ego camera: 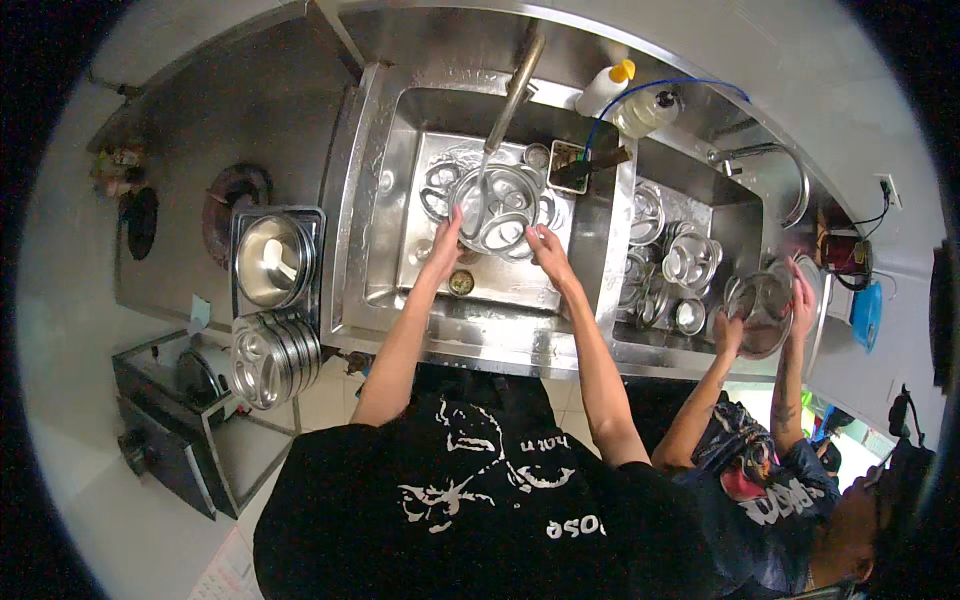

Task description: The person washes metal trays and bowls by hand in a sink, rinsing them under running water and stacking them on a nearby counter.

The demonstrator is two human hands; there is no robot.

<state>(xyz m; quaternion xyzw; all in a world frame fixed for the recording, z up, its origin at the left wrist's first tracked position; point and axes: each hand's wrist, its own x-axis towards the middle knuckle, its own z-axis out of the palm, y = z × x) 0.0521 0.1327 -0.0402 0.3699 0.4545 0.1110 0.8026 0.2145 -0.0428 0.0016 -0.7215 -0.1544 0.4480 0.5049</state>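
Observation:
Both my hands hold a round steel compartment plate by its rim, tilted over the left sink basin. My left hand grips the near left of the rim, and my right hand the near right. Water from the steel faucet runs onto the plate. Beneath it, more steelware lies in the basin, partly hidden by the plate. A small round strainer or drain with bits in it is on the basin floor near my left hand. A steel cup stands behind the plate.
A co-worker's hands hold another plate over the right basin, which contains several steel dishes. A rectangular tub and bottles sit at the divider and back ledge. Stacked plates and a steel bowl are left.

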